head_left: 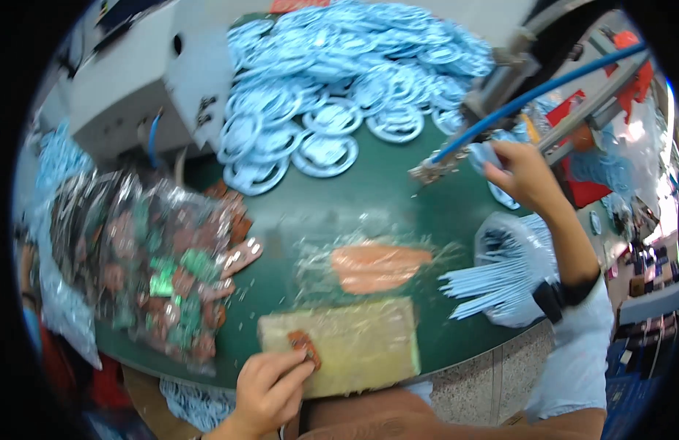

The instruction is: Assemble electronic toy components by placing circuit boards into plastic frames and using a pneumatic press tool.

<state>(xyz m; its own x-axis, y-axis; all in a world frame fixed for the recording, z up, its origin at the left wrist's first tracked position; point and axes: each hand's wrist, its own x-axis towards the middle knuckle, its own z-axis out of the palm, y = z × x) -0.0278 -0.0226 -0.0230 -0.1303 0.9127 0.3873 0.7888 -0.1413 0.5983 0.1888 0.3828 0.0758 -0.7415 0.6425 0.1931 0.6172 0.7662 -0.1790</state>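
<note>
My left hand [270, 389] is closed at the near edge of the table, its fingertips on a small orange-brown flat piece [304, 346]. That piece lies on a yellowish, plastic-wrapped block [361, 352]. Farther right, my right hand [528, 176] pinches a curved light blue plastic piece [484, 157] beside the metal tip [432, 170] of a machine arm. Part of the blue piece is hidden behind the fingers. Just beyond the block, an orange-pink sheet [379, 265] lies under clear film on the green table [317, 213].
A big heap of light blue rings [354, 59] covers the far side. Left lies a clear bag [134, 257] of brown and green pieces. A bag of light blue sticks [500, 275] sits right. A blue hose [537, 94] and a grey machine box [149, 95] flank the table.
</note>
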